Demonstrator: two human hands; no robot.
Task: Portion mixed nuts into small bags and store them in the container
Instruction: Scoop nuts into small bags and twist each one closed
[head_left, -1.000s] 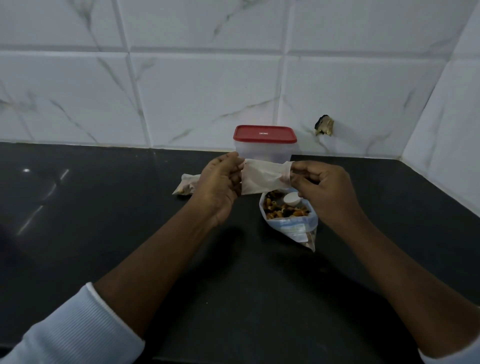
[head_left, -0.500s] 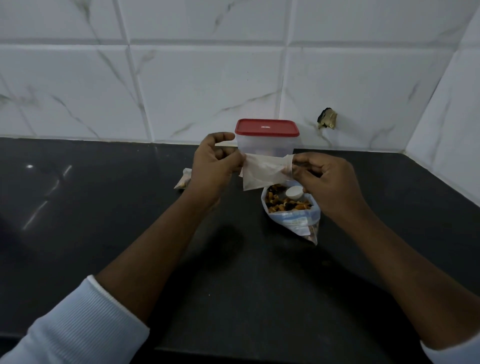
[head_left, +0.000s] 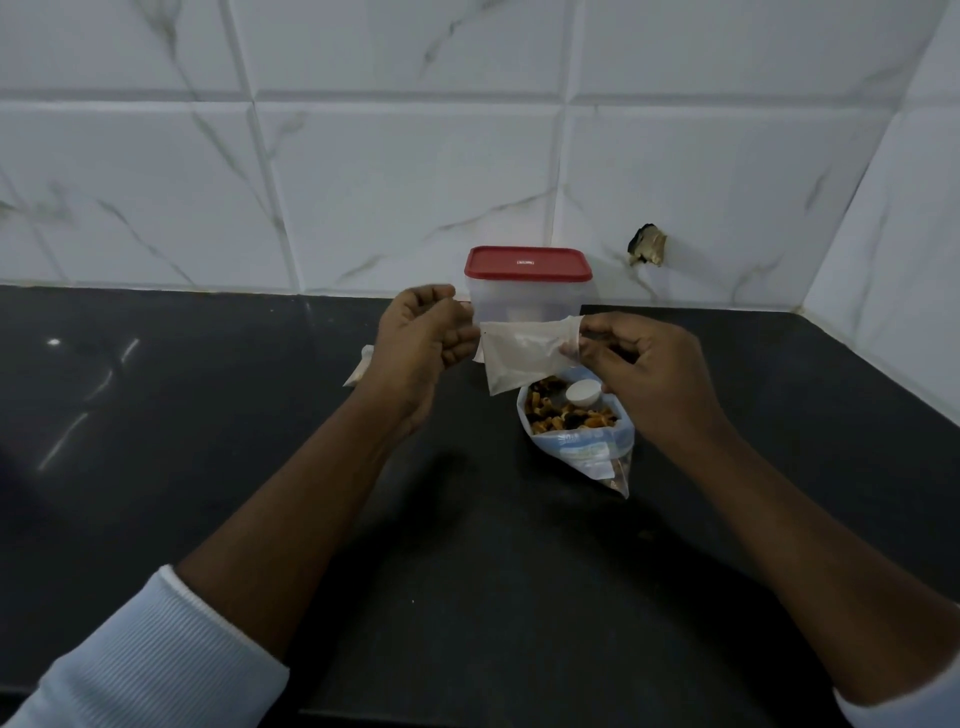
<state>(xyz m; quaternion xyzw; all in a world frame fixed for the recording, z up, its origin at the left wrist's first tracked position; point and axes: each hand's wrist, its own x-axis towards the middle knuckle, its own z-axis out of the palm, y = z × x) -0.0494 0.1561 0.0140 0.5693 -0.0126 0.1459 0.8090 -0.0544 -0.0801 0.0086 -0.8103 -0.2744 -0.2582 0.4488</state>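
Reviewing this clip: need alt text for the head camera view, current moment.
Two hands hold a small translucent bag stretched between them above a black counter, left hand at one end, right hand pinching the other. Beneath it stands an open bag of mixed nuts with a white cup inside; a closed red-lidded container stands behind.

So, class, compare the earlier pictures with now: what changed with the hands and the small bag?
The left hand loosened its pinch, thumb lifted; whether it touches the small bag is unclear. The right hand keeps pinching its end. The red-lidded container and nut bag stayed put.
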